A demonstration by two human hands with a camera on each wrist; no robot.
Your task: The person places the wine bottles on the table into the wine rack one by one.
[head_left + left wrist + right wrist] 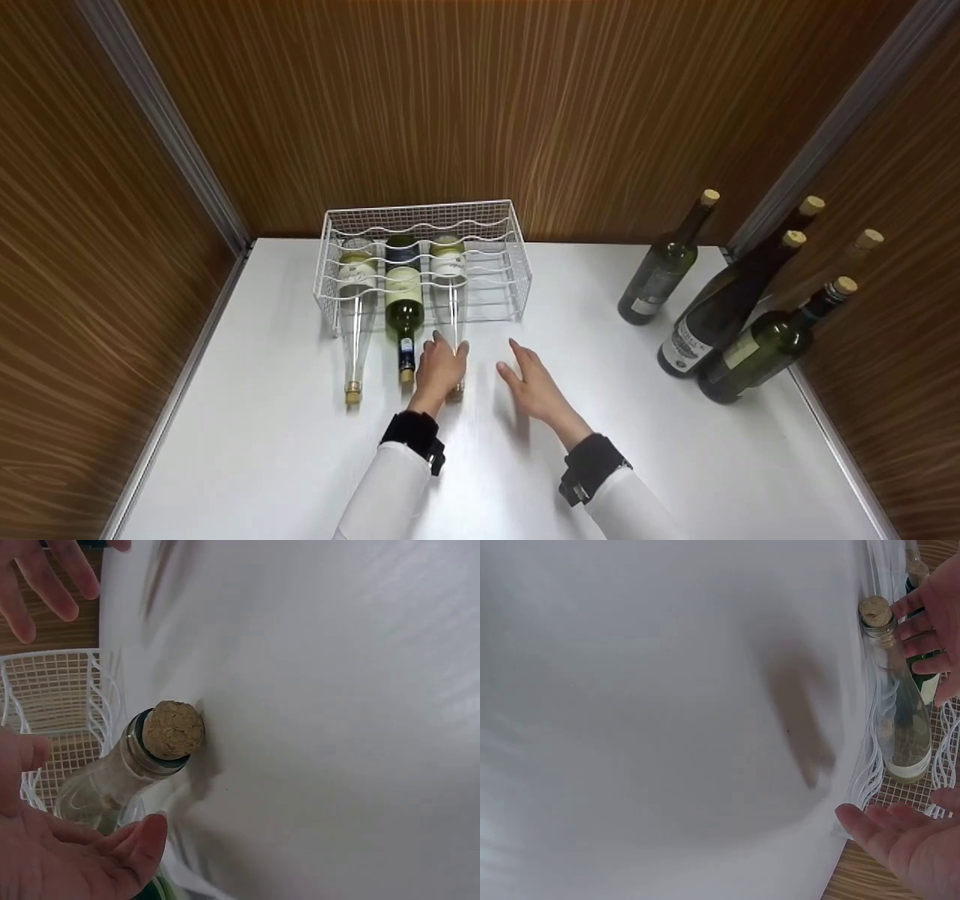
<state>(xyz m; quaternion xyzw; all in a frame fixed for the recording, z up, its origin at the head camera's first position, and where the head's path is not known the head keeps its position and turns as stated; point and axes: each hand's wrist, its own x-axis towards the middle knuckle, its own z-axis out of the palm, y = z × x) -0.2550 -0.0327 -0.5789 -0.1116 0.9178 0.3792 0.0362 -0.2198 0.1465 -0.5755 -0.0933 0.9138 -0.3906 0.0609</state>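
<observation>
Three corked wine bottles lie in a white wire rack (527,274), necks toward me: a clear bottle (356,330) at left, a green bottle (406,311) in the middle, another clear bottle (450,267) at right. My left hand (440,369) is over the neck of the right-hand clear bottle, fingers loosely spread. In the left wrist view, that bottle's cork (174,730) shows beside the thumb and fingers, which are not closed round it. My right hand (536,388) hovers to the right of this bottle, fingers spread and holding nothing.
Several corked bottles stand upright on the right of the white table (247,420), among them a dark bottle (660,274), a tall labelled bottle (709,322) and a green bottle (761,352). Wood-grain panels (450,97) enclose the back and both sides.
</observation>
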